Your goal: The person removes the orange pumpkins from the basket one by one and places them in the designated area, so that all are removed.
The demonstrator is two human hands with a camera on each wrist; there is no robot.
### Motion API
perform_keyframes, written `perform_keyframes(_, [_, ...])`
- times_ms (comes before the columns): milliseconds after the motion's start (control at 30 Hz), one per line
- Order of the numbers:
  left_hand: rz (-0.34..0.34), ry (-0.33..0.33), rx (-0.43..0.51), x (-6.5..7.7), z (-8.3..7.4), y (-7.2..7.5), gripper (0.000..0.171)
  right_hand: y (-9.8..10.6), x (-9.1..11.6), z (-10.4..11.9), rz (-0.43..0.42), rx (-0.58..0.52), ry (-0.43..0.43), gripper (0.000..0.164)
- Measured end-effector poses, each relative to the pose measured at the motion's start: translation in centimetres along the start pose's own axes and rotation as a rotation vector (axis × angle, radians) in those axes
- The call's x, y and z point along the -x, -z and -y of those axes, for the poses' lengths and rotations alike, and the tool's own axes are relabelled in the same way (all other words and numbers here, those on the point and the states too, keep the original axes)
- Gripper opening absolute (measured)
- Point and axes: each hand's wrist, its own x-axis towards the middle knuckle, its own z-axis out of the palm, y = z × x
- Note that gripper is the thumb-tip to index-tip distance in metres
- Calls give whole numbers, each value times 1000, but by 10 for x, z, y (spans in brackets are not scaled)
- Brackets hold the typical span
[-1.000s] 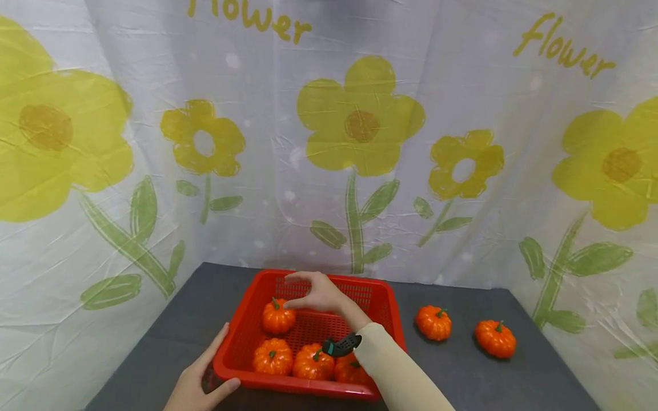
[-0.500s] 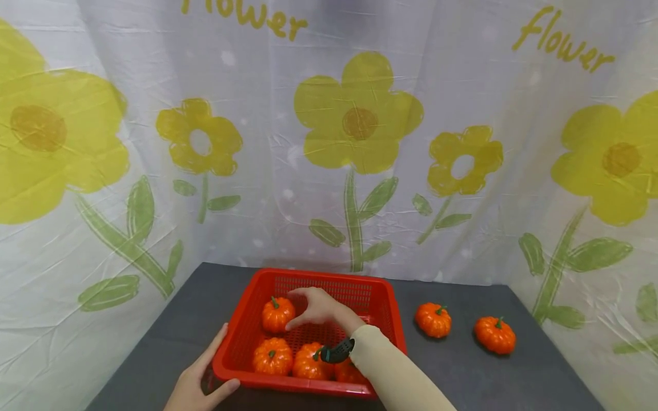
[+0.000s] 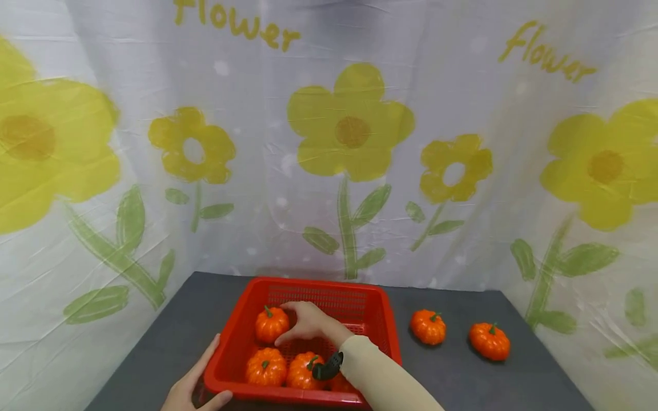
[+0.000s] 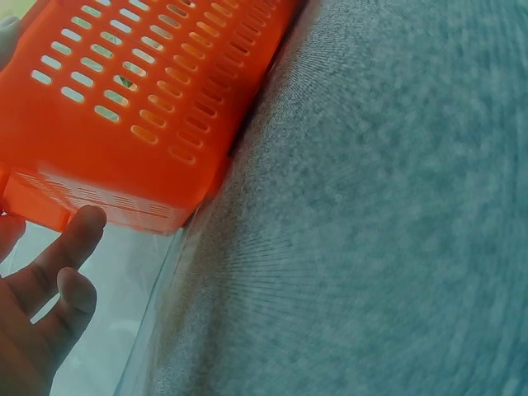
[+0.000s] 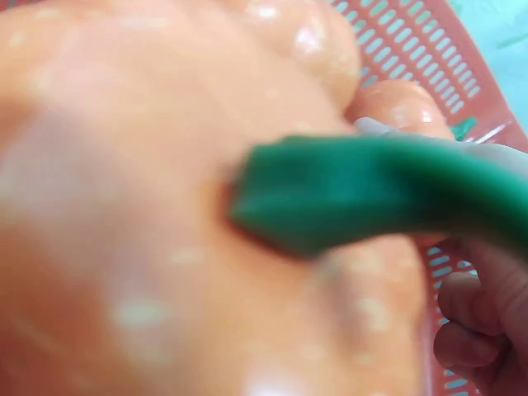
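Observation:
A red plastic basket [image 3: 241,394] stands on the dark table. Four-finger side and thumb of my left hand [image 3: 187,388] lie at its front-left corner: the fingers extend along the outer wall and the thumb reaches the front rim. In the left wrist view, fingertips [image 4: 82,223] show close to the perforated basket wall [image 4: 190,165]. My right hand [image 3: 311,322] is inside the basket, thumb and fingers spread at the right side of a small orange pumpkin [image 3: 271,326] with a green stem. Whether it grips the pumpkin is unclear. In the right wrist view, a large blurred pumpkin [image 5: 148,198] hides much.
Several more pumpkins sit along the basket's front, among them one at the left [image 3: 265,368] and one beside it [image 3: 303,372]. Two others, a nearer pumpkin [image 3: 428,327] and a farther-right pumpkin [image 3: 489,341], rest on the table [image 3: 452,377]. A flower-printed curtain [image 3: 329,228] surrounds the table.
My right hand has come down into the basket beside the back-left pumpkin, its thumb now lower. The left hand stays at the basket corner. The head view has shifted slightly.

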Motion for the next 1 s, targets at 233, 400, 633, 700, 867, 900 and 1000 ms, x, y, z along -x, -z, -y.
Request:
perform_keyframes(233, [-15,-11,-64,-1,1,2,92,-1,-2,1,-15,7,-11,79])
perform_keyframes(400, [-17,-17,-71,2,-2,1,94,-2,-2,-2,-5,5,-19,79])
perform_keyframes(633, [-16,-22,-47,3,-1,-2,94,-1,-1,-2,-23,8,-19,79])
perform_keyframes(700, [-16,-25,-47,3,-1,-2,94,1,0,0,-33,9,-23,79])
perform_keyframes(867, [-11,-23,-24,4,-2,-1,95,7,1,4,-45,-7,-26,81])
perform_keyframes(900, [-12,-19,-21,4,-2,-1,95,8,1,6,-47,-11,-24,81])
perform_keyframes(1000, [-16,-2,-44,2,-3,-2,96,13,1,11,-54,-20,-13,81])
